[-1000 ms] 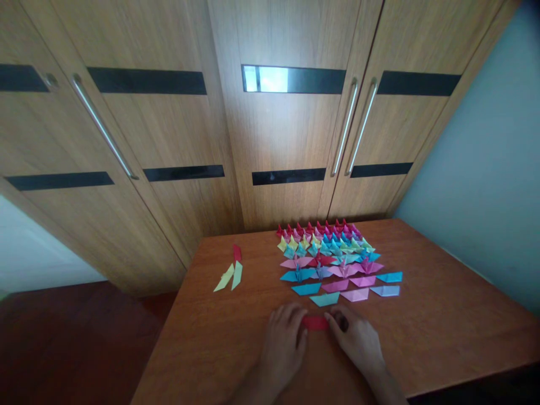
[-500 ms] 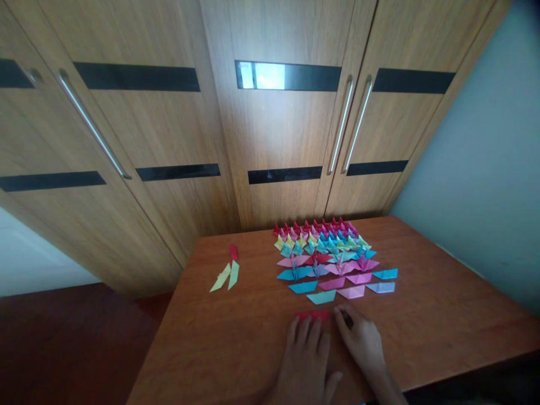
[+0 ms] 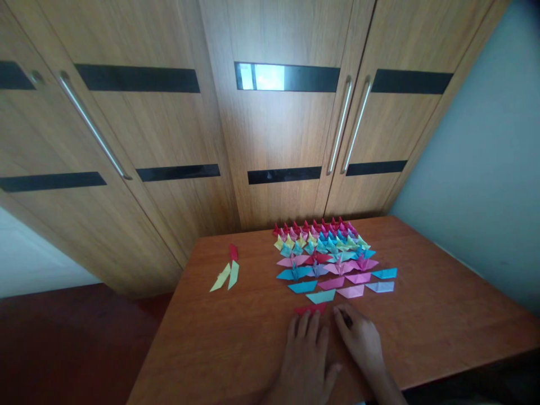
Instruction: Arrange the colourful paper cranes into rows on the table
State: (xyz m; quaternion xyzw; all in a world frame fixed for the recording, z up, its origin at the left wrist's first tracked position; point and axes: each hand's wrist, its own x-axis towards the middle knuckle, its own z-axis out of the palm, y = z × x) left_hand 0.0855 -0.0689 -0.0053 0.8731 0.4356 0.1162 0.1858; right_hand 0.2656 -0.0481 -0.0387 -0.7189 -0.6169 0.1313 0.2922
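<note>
A flat red folded paper [image 3: 311, 309] lies on the table just below the teal folded paper [image 3: 320, 296]. The fingertips of my left hand [image 3: 302, 357] rest on its near edge, palm down, with the fingers stretched out. To the right, my right hand [image 3: 360, 340] rests on the table with thumb and forefinger brought together; whether anything is between them is too small to tell. Beyond the hands are flat folded papers in blue, pink and lilac [image 3: 381, 287], then several rows of colourful paper cranes [image 3: 323, 244].
On the left of the wooden table [image 3: 189, 337] lie a red folded strip [image 3: 233, 252], a yellow one [image 3: 220, 277] and a pale green one [image 3: 233, 275]. A wooden wardrobe [image 3: 278, 129] stands behind the table, and a pale wall [image 3: 476, 169] is on the right.
The red folded paper has moved slightly forward, toward the teal one, with my left fingertips on it. My right hand has barely moved.
</note>
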